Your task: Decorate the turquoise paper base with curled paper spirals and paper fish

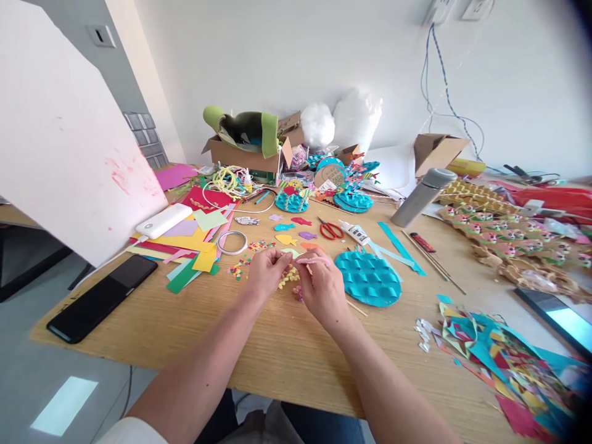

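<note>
My left hand (pixel 269 271) and my right hand (pixel 321 280) meet over the middle of the wooden table, fingertips nearly touching. Thumb and finger of my left hand are pinched on something too small to make out. Between the fingers of my right hand is a thin pink strip (pixel 311 260). Small yellow paper pieces (pixel 289 279) and a pink curled bunch (pixel 298 294) lie under the hands. Just right of them rests a round blue woven paper piece (pixel 367 277). Paper fish, among them a yellow one (pixel 286 240) and a purple one (pixel 308 235), lie beyond the fingers.
Red scissors (pixel 331 230), a glue tube (pixel 354 233) and a grey flask (pixel 423 196) stand or lie behind the blue piece. Coloured paper (pixel 203 253), a tape roll (pixel 232 242) and a black phone (pixel 102 297) are at left. Paper scraps (pixel 504 357) cover the right front.
</note>
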Demonstrator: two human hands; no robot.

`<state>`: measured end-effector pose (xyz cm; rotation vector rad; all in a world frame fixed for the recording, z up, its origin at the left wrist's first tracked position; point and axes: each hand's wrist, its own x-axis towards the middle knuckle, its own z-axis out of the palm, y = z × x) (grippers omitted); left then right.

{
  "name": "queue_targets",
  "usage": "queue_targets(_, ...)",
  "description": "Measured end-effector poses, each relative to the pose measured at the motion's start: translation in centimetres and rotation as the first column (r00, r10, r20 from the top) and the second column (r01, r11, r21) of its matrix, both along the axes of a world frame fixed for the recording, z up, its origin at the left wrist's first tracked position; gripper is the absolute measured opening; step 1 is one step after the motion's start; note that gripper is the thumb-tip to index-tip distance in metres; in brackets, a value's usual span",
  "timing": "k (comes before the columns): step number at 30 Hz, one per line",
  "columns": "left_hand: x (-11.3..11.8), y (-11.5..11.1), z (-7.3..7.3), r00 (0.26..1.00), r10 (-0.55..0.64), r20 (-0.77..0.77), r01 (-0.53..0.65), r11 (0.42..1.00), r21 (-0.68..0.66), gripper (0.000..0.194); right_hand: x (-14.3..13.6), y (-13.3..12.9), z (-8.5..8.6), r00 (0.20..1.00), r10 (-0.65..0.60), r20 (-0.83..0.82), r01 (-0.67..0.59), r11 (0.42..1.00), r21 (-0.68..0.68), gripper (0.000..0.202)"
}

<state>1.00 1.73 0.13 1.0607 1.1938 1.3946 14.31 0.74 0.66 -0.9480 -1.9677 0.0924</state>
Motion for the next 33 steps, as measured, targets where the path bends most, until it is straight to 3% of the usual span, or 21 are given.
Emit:
queue_targets(5,0.2,-0.2,0.3,0.990,0.009,0.138,-0.003,0.999,-0.048,0.042,-0.1,-0.4,-0.2,0.984,-0.001,0.176,0.003,1.000,-0.011,0.023)
queue_targets(10,0.0,-0.2,0.4,0.988,-0.002,0.155,0.009,0.999,-0.045,0.041,-0.1,-0.4,-0.1,0.995,-0.016,0.101,0.021,0.998,-0.051,0.018)
queue_targets(14,-0.6,0.0,0.7,0.987,-0.113,0.112,0.121,0.990,-0.073,0.038,0.2,0.2,0.0,1.000,0.011,0.002,-0.011,0.993,-0.119,0.020)
queue_targets(18,-1.6,0.2,0.6,0.967,-0.178,-0.181,0.189,0.981,0.044,0.021,0.5,0.8,0.4,0.994,0.058,-0.097,-0.083,0.959,-0.271,0.015)
queue_targets(23,-2.4,0.5,0.1,0.815,-0.158,-0.558,0.334,0.914,0.228,0.015,1.0,1.4,0.5,0.982,0.040,-0.182,-0.115,0.900,-0.420,0.011)
queue_targets(28,-2.6,0.5,0.4,0.706,-0.071,-0.705,0.366,0.888,0.277,0.015,1.1,1.6,0.1,0.968,0.056,-0.243,-0.168,0.867,-0.470,0.011)
queue_targets(33,-2.7,0.4,0.6,0.650,0.014,-0.760,0.342,0.888,0.309,0.014,1.0,1.6,0.0,0.965,0.063,-0.254,-0.152,0.925,-0.348,0.014)
